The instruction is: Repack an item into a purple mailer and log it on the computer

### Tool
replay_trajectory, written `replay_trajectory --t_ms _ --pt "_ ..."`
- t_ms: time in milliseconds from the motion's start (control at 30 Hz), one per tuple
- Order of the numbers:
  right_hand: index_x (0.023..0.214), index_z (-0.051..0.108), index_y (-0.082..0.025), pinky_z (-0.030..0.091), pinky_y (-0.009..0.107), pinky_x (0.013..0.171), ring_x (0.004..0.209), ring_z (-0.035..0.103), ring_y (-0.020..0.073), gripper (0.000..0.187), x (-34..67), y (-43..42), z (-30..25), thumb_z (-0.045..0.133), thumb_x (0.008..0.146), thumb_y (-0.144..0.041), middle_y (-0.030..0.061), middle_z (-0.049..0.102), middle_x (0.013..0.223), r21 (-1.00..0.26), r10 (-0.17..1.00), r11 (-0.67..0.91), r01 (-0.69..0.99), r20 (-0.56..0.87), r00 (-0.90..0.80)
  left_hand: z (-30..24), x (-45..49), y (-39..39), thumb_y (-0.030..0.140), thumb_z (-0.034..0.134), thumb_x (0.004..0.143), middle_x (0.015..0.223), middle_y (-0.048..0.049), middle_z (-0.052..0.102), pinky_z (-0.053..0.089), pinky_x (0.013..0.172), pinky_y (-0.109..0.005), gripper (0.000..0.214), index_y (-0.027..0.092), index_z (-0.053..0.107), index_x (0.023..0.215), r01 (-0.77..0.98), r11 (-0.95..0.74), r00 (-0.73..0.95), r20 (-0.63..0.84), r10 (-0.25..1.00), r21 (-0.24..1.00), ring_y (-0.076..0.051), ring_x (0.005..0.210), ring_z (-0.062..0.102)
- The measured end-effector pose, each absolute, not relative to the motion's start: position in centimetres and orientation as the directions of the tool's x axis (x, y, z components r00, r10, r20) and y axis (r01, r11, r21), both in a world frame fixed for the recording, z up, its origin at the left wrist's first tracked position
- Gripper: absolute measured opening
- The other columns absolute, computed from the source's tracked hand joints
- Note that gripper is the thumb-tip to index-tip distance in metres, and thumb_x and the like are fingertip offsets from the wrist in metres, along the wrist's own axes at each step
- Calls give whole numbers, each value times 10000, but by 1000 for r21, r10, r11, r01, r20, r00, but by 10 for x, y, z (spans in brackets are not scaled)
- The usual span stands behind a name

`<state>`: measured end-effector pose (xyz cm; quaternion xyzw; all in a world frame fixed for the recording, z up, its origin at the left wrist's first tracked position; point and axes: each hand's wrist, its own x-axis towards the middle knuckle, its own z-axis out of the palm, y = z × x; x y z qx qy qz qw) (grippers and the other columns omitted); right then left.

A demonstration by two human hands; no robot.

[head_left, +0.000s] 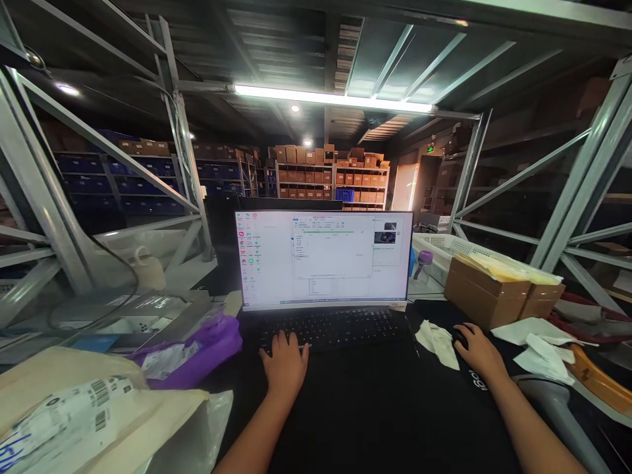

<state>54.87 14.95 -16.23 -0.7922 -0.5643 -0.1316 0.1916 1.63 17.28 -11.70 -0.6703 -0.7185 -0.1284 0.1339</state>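
Note:
My left hand (285, 362) rests at the front left edge of a black keyboard (340, 327), palm down with its fingers spread. On the dark desk mat (365, 408), my right hand (478, 353) is curled over a black computer mouse (460, 338), which it mostly hides. A crumpled white tissue (438, 343) lies just left of the mouse. Behind the keyboard stands a lit monitor (323, 260), showing desktop icons on the left and several open windows.
At left lie a purple plastic bag (197, 352) and a pale labelled mailer bag (74, 408). A cardboard box (486, 289), more tissues (543, 345) and a grey-and-orange handheld device (557, 401) sit at right. Metal rack posts (180, 125) frame the desk. Shelves of boxes (330, 174) stand behind.

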Motion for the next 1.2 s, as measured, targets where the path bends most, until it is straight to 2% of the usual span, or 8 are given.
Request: replay_trajectory --t_ms 167,333,633,867,1200 --pt "1295 669 -264 523 407 1014 1186 631 251 449 556 154 -172 481 899 -362 104 522 1449 -170 834 -274 946 449 322 -117 16 173 377 338 1037 1533 -242 503 370 1118 -678 523 120 575 1425 997 72 -69 358 931 6 -377 1438 436" --pt "1366 621 -241 518 420 1009 1200 619 266 501 556 151 -172 443 920 -381 121 492 1475 -158 848 -271 950 427 313 -116 16 173 383 337 1042 1536 -243 500 367 1121 -683 525 115 571 1427 998 67 -67 354 933 10 -377 1439 436" --pt "1454 550 -237 502 413 1026 1193 624 266 564 546 146 -159 430 920 -377 103 587 1393 -181 860 -285 941 386 334 -116 16 173 385 326 1036 1532 -244 503 364 1120 -686 537 105 573 1424 998 64 -66 357 932 17 -384 1433 437" --pt "1442 561 -201 466 409 1092 1225 608 262 567 548 148 -160 441 906 -341 124 569 1406 -180 859 -264 948 403 316 -116 16 173 384 341 1033 1525 -254 505 361 1118 -687 527 108 579 1414 998 63 -62 365 929 10 -386 1431 436" --pt "1411 583 -206 496 412 1050 1227 607 262 539 554 151 -169 442 914 -358 122 536 1450 -166 850 -270 949 423 316 -116 16 173 379 338 1036 1525 -251 510 365 1118 -699 528 103 586 1412 998 57 -61 367 928 23 -392 1433 443"
